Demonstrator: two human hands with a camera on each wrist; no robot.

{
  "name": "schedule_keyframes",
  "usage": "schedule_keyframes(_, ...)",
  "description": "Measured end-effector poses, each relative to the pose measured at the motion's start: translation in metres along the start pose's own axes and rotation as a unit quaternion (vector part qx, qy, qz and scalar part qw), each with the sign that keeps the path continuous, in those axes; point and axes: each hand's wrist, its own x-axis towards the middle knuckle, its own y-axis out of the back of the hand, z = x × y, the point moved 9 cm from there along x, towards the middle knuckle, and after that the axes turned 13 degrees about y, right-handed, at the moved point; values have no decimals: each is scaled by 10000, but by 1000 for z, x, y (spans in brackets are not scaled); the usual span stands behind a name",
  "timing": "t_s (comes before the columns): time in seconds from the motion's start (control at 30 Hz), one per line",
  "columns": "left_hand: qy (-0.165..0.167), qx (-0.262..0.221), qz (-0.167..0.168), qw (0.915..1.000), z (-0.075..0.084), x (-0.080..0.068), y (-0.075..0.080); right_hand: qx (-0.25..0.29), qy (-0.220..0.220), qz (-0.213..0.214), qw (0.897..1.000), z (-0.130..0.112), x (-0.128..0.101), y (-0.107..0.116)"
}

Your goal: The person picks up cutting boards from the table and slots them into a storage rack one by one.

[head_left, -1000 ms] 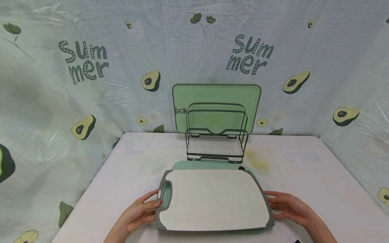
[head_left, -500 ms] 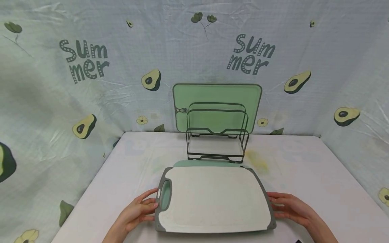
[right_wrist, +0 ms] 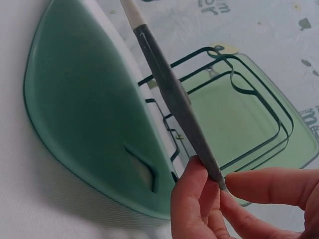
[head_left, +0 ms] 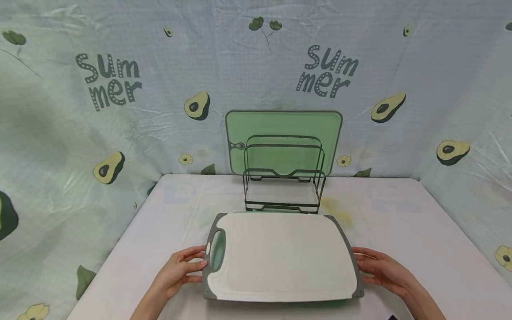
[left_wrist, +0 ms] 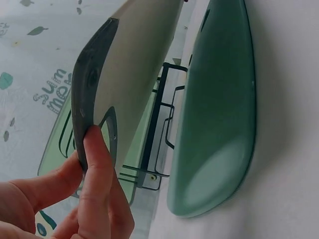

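A white cutting board with a grey rim (head_left: 282, 255) is held a little above the table by both hands. My left hand (head_left: 180, 269) pinches its left edge by the handle hole (left_wrist: 92, 149); my right hand (head_left: 380, 269) pinches the grey right edge (right_wrist: 209, 169). Under it a green cutting board (left_wrist: 214, 114) (right_wrist: 89, 114) lies flat on the table, almost hidden in the head view. Just behind stands a dark wire rack (head_left: 284, 175), with a light green board (head_left: 284, 129) upright in its back slot.
A white table (head_left: 400, 222) carries everything. An avocado-print cloth (head_left: 120, 111) walls in the back and both sides. A yellowish stain (head_left: 338, 209) marks the table right of the rack. A small dark object (head_left: 391, 317) peeks in at the bottom edge.
Both hands have lifted the white board off the green board and carried it slightly toward the rack, so it now hides nearly all of the green board in the head view.
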Motion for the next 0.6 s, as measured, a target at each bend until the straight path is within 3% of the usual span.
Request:
schedule_keyframes(0.3, -130, 363, 365, 9986, 14, -1, 1, -815, -121, 585, 9949, -9, 0, 7)
schedule_keyframes(0.6, -90, 631, 14, 9980, 24, -6, -1, -1181, 15, 699, 9905, -25, 2, 6)
